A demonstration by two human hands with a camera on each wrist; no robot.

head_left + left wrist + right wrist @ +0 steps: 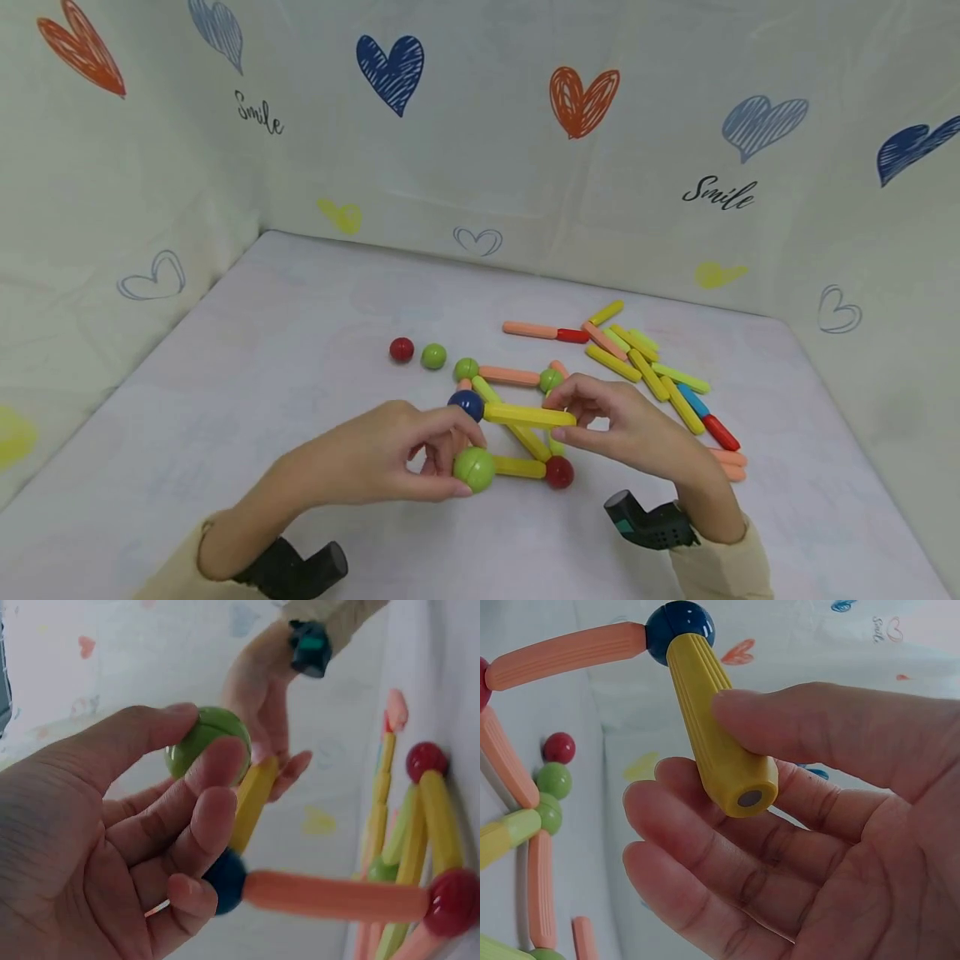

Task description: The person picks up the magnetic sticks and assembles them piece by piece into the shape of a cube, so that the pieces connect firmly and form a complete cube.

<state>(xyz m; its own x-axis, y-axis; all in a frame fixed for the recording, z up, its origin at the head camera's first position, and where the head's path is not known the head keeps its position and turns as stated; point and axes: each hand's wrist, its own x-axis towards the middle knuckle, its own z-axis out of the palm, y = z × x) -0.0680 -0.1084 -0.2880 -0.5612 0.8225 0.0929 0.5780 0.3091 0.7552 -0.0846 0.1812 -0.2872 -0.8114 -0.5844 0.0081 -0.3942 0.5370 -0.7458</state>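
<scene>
My left hand (420, 450) pinches a green ball (474, 468) between thumb and fingers. Opposite it, my right hand (626, 421) grips a yellow magnetic rod (528, 416) near its free end, where a grey magnet shows in the right wrist view. The rod's other end joins a dark blue ball (467, 406). From that ball an orange rod (337, 895) runs down to a red ball (454, 902) in the frame of rods on the table. A second red ball (558, 472) marks the frame's near right corner. The left fingers overlap the blue ball in the left wrist view.
Along the frame's far side, an orange rod (510, 377) links two green balls. A loose red ball (402, 349) and green ball (433, 357) lie beyond it. Several yellow, green, orange, blue and red rods (648, 375) are heaped at the right. A printed cloth wall (480, 167) stands behind.
</scene>
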